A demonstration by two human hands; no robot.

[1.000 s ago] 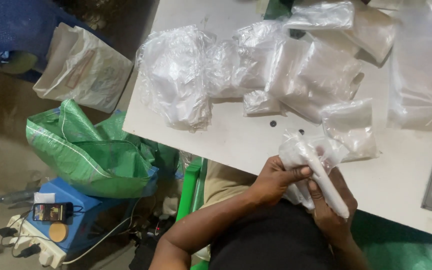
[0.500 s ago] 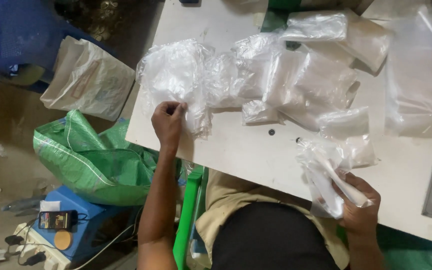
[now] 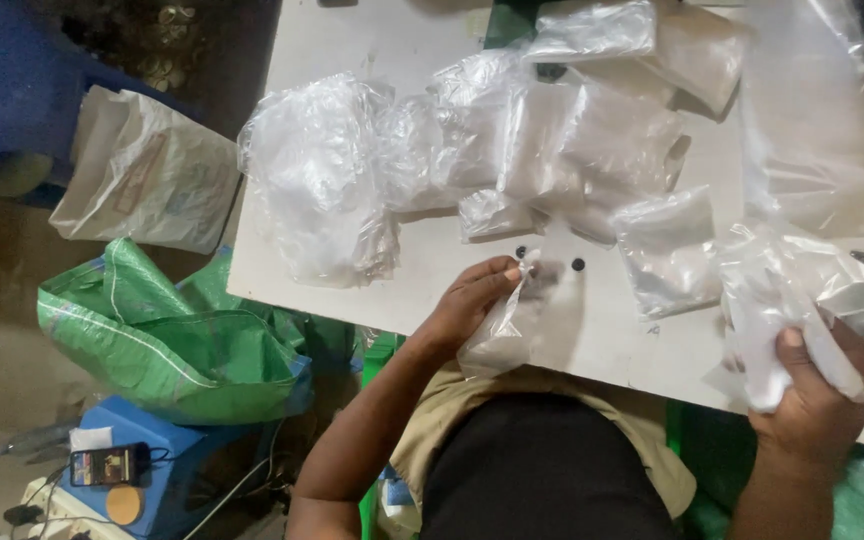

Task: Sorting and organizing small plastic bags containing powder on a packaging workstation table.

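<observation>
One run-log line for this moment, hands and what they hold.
left hand: pinching one clear bag at table edge | right hand: gripping bunched bags | white table: loose bag pile

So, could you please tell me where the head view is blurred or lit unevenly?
Head view: the left hand and its clear plastic bag are motion-smeared; the white table is bright; the floor by the green sack sits in shadow.

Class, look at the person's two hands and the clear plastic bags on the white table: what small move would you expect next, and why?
Probably bringing the hands together. The left hand pinches a single empty clear plastic bag by its top edge near the white table's front edge, while the right hand grips a white item wrapped in crumpled plastic, apart from it.
</observation>
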